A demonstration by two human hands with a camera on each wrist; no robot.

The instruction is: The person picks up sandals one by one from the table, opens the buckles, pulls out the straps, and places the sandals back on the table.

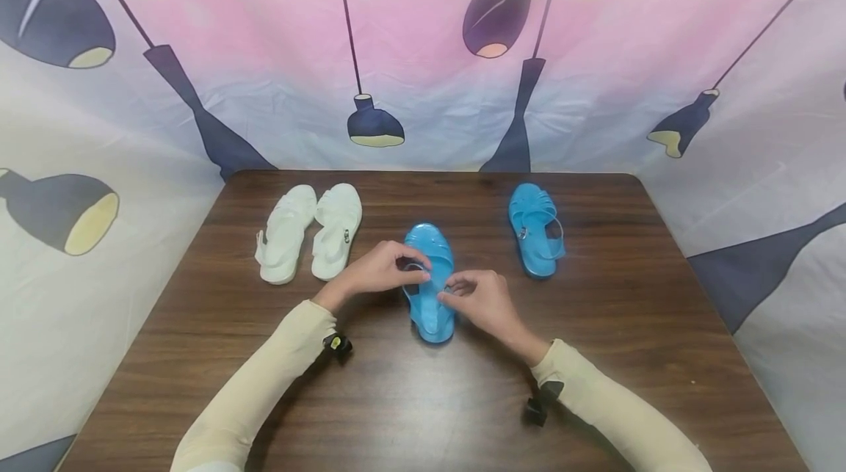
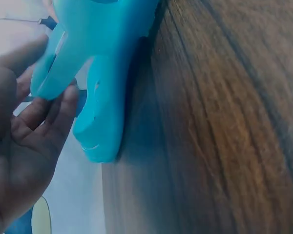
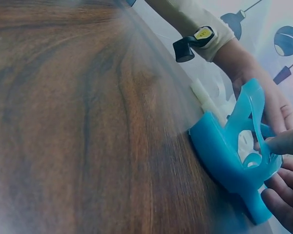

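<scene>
A blue jelly sandal (image 1: 431,321) lies on the table with its toe pointing away from me. My left hand (image 1: 378,268) is at its left side, thumb and fingertips close together at the strap. In the left wrist view, the blue strap (image 2: 63,63) passes between the fingers of that hand. From the right, my right hand (image 1: 485,301) pinches the other side of the strap; the right wrist view shows the thumb pressed on the strap (image 3: 258,109) with the fingers beneath. The buckle of this sandal is mostly hidden by the hands.
A second blue sandal (image 1: 537,237) lies farther back on the right, its strap looped out. Two pale white-green sandals (image 1: 286,237) lie side by side at the back left. The brown wooden table (image 1: 423,406) ends at a printed cloth (image 1: 436,83) behind.
</scene>
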